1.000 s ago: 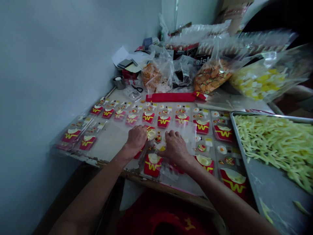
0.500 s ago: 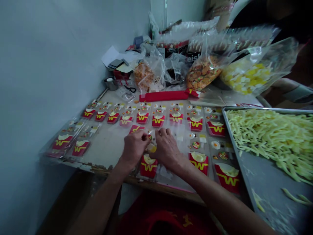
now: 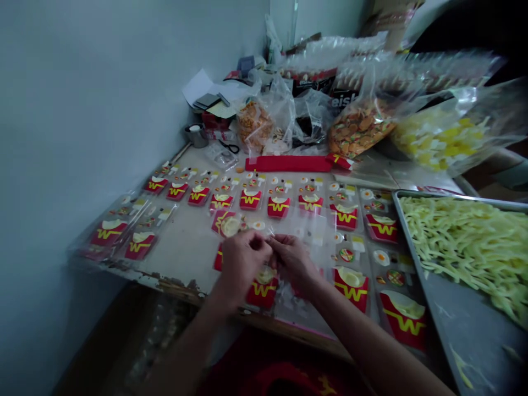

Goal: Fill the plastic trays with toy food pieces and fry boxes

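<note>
My left hand [image 3: 242, 267] and my right hand [image 3: 293, 258] meet over the near part of the table, fingertips pinched together. What is between them is hidden and too small to make out. Right below them lies a clear plastic packet showing a red fries carton with a yellow W [image 3: 262, 290]. Just beyond the left hand, a tilted red carton with a pale piece [image 3: 226, 224] is partly covered. A small egg-shaped piece [image 3: 259, 226] shows above the fingers. To the right of my right hand lies another packet with a red carton [image 3: 350, 286].
A row of similar packets [image 3: 249, 199] runs across the table. A metal tray [image 3: 433, 319] of pale yellow fry-like strips [image 3: 466, 242] stands right. Behind are a long red stack [image 3: 289, 163], bags of orange pieces [image 3: 358, 132] and yellow-white pieces [image 3: 445, 140], and scissors [image 3: 230, 147].
Both hands have come closer together and a little toward me, with fingertips now meeting. The tilted red carton and its pale piece show more. The whole view has shifted slightly.
</note>
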A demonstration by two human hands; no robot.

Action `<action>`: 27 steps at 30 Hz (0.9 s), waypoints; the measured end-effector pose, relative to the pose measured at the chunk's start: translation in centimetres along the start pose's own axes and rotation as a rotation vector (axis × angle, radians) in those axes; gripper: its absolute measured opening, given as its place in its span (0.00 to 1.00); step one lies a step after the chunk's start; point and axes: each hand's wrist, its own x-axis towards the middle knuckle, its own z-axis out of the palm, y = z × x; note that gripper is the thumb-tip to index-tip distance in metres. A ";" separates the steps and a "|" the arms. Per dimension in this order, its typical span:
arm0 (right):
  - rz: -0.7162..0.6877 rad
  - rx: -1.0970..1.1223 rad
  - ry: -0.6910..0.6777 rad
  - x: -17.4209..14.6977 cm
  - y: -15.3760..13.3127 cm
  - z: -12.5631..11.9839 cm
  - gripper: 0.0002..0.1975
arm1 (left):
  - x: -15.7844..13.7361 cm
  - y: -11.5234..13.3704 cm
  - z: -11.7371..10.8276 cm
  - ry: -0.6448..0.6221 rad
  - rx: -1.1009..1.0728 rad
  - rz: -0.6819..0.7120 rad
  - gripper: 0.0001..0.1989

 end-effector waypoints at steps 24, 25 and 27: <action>0.102 -0.321 -0.271 5.0 -4.0 -0.6 0.18 | 1.3 -13.0 -9.8 -0.362 0.473 0.306 0.55; 0.096 -0.325 -0.268 5.1 -4.1 -0.5 0.18 | 1.2 -12.9 -9.9 -0.362 0.473 0.306 0.55; 0.087 -0.331 -0.273 5.1 -4.1 -0.3 0.18 | 1.0 -12.7 -10.2 -0.367 0.478 0.303 0.55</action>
